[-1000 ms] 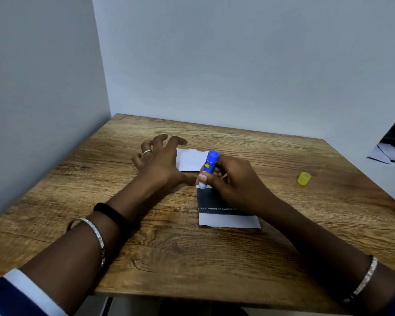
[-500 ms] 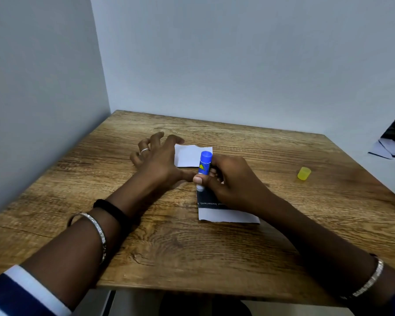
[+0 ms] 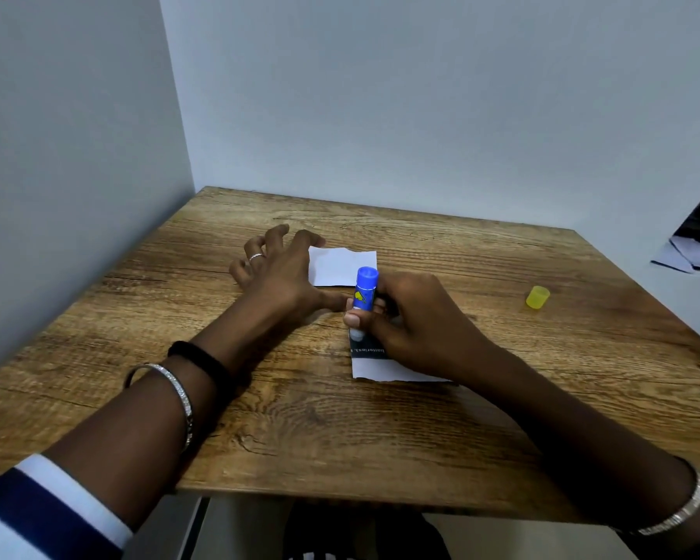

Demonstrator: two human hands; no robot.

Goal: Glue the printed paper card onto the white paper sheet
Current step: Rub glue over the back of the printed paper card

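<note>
A blue glue stick [image 3: 363,299] stands nearly upright in my right hand [image 3: 415,317], its white tip pressed on the printed paper card [image 3: 370,359], which is dark with white text and a white lower margin. Most of the card is hidden under that hand. My left hand [image 3: 283,276] lies spread on the table just left of the glue stick, thumb reaching toward the card's upper left corner. The white paper sheet [image 3: 340,266] lies flat just beyond both hands, its left edge touched by my left fingers.
A yellow glue cap [image 3: 537,297] lies on the wooden table [image 3: 300,418] at the right. Walls close the table's left and back sides. Loose papers [image 3: 692,256] show past the table's far right edge.
The glue stick has slid toward me along the card's left edge and stands more upright. My left hand has stayed in place.
</note>
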